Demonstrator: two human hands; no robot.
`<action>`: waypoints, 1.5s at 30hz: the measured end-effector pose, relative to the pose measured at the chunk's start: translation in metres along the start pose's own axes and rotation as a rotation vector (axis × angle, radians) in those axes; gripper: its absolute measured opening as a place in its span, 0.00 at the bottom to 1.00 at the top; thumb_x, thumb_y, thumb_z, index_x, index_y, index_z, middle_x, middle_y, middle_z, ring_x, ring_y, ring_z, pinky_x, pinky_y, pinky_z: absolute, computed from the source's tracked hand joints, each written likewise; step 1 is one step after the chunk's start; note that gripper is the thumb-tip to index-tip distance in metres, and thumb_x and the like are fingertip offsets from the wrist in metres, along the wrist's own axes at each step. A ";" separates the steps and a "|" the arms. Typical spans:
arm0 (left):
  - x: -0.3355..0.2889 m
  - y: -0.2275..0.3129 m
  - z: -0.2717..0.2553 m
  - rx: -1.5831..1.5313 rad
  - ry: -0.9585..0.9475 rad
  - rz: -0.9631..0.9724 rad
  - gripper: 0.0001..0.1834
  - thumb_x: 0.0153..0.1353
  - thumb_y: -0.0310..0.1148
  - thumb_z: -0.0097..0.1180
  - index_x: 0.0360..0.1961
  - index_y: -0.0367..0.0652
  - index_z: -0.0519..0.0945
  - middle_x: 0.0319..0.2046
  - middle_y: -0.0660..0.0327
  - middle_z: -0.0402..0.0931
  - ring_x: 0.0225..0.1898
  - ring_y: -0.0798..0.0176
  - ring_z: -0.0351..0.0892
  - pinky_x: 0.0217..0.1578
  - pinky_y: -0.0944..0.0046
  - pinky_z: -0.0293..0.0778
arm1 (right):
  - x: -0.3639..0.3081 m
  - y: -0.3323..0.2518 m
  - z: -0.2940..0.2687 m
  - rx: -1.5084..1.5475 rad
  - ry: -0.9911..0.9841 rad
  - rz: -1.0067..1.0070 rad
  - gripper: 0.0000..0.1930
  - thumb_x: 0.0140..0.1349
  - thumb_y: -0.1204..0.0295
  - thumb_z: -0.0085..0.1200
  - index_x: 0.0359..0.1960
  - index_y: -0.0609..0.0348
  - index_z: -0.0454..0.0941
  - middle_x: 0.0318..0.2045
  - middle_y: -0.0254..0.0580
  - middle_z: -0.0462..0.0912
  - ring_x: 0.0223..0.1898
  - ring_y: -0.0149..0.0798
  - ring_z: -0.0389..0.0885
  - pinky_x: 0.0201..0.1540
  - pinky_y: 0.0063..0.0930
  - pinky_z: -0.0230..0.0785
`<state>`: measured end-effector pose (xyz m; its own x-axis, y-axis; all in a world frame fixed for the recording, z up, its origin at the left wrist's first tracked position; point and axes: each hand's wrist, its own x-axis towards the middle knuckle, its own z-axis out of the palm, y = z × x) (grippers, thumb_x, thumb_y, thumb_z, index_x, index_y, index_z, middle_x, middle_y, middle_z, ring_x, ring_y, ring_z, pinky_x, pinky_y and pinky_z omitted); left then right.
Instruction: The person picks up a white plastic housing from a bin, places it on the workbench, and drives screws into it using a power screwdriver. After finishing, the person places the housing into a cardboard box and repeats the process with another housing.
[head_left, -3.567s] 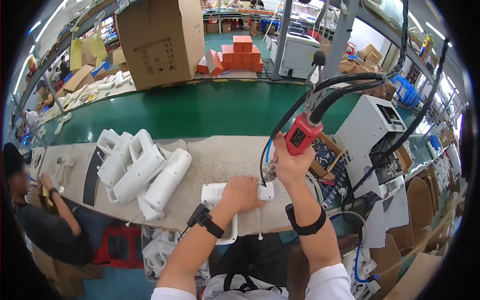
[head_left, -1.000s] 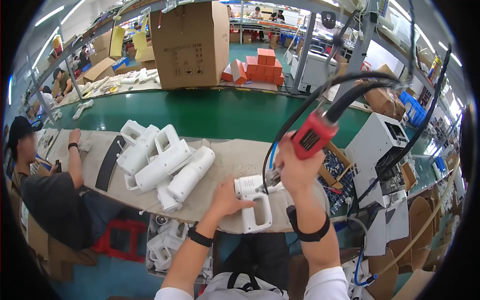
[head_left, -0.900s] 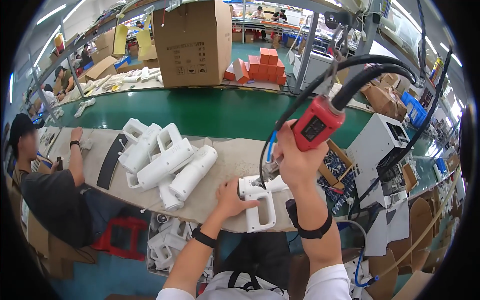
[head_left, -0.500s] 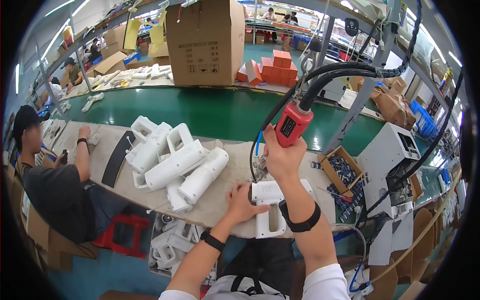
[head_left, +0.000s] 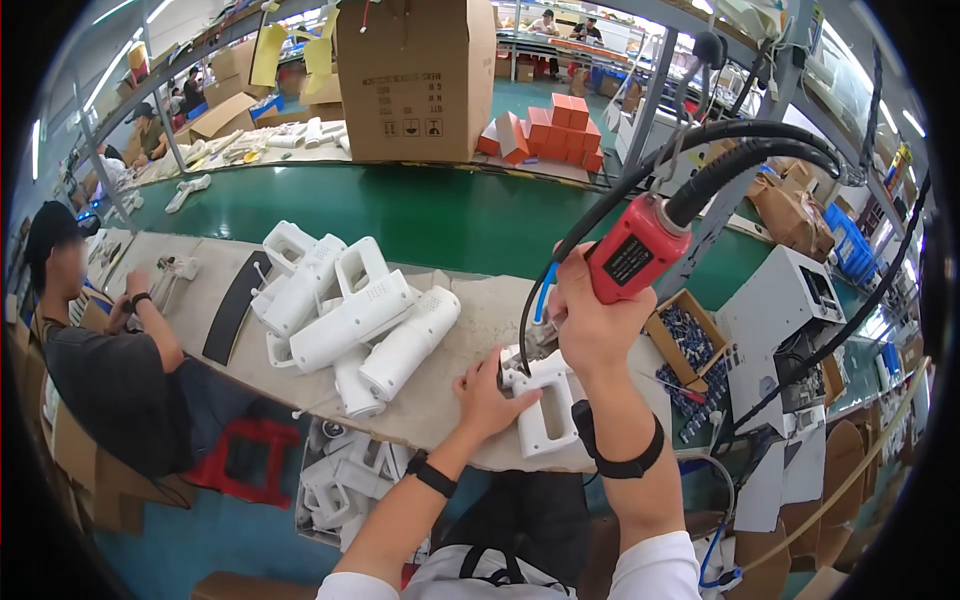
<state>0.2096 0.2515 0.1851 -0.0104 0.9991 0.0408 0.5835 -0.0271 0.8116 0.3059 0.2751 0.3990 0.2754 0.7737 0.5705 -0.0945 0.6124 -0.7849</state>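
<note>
One white housing [head_left: 546, 380] held down on the bench [head_left: 485, 310], one red power tool [head_left: 632, 250] above it.
Left hand [head_left: 488, 397] is half-curled on the housing's left end, thumb along its handle, probably so it won't twist. Right hand [head_left: 595, 320] is wrapped snugly round the tool, blocking the tip, so contact's hard to tell. Heaped white units [head_left: 350, 320] crowd left of the housing; a small-parts carton [head_left: 712, 362] sits to its right.

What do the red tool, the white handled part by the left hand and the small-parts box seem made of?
Red tool: probably hard plastic, glossy, given its highlights; painted metal possible. White handled part: likely moulded plastic, smooth and satin, with rounded edges. Small-parts box: apparently matte cardboard, brown, thin-walled.
</note>
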 end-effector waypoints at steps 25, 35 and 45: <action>-0.001 0.005 -0.008 0.069 -0.078 0.024 0.62 0.35 0.59 0.70 0.67 0.40 0.53 0.60 0.49 0.63 0.66 0.49 0.50 0.62 0.46 0.38 | -0.003 -0.008 -0.014 -0.042 -0.062 -0.049 0.09 0.60 0.70 0.60 0.30 0.63 0.74 0.14 0.33 0.74 0.13 0.25 0.70 0.15 0.19 0.59; -0.005 0.018 -0.014 0.121 -0.119 0.008 0.61 0.35 0.57 0.71 0.67 0.39 0.53 0.61 0.50 0.61 0.66 0.49 0.51 0.62 0.44 0.41 | -0.028 0.036 -0.015 -0.148 -0.067 0.140 0.11 0.59 0.70 0.60 0.22 0.62 0.75 0.14 0.31 0.75 0.15 0.24 0.70 0.18 0.21 0.60; 0.006 0.029 0.001 0.092 0.088 0.085 0.59 0.40 0.50 0.68 0.69 0.42 0.48 0.65 0.45 0.50 0.66 0.42 0.49 0.61 0.38 0.48 | -0.008 -0.040 -0.038 -0.019 0.022 -0.031 0.08 0.60 0.73 0.60 0.29 0.63 0.75 0.14 0.32 0.73 0.12 0.24 0.69 0.16 0.19 0.58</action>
<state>0.2275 0.2569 0.2083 -0.0266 0.9866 0.1612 0.6571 -0.1042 0.7465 0.3439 0.2386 0.4169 0.2989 0.7508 0.5890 -0.0676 0.6323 -0.7718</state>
